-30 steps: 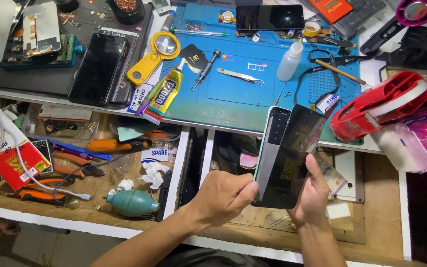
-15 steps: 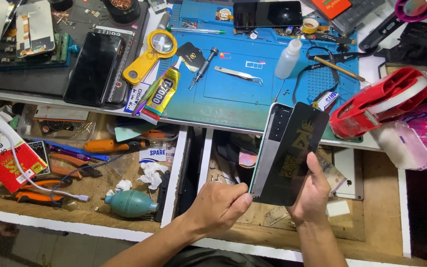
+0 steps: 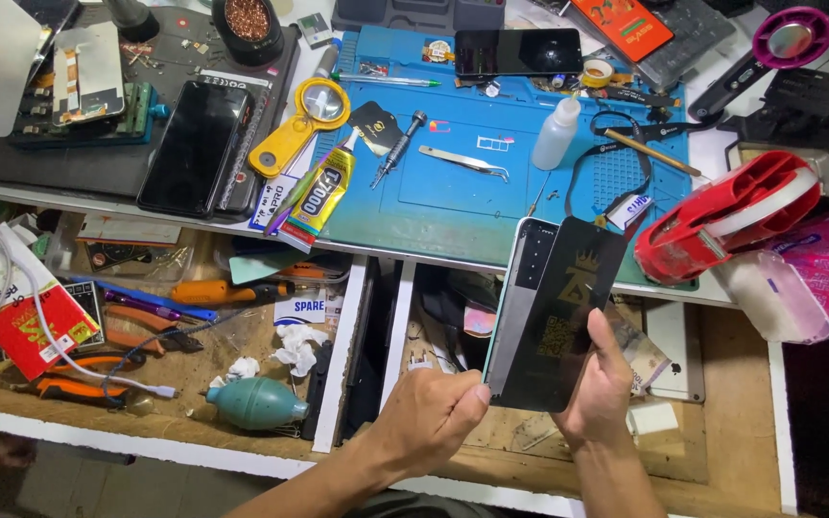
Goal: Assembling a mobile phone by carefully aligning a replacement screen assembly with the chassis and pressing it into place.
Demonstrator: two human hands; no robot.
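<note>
Both hands pinch flat black rectangular phone panel (image 3: 556, 317): left hand (image 3: 431, 417) bottom corner, right hand (image 3: 599, 393) lower edge, above open wooden drawer (image 3: 722, 384).

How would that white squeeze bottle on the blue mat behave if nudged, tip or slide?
The white squeeze bottle stands upright, tall and narrow with a tapered nozzle, so it would probably tip before it slides. The blue mat looks rubbery, likely adding grip at the base. The body looks like thin plastic, so probably light and soft to squeeze; its fill level cannot be seen.
</note>
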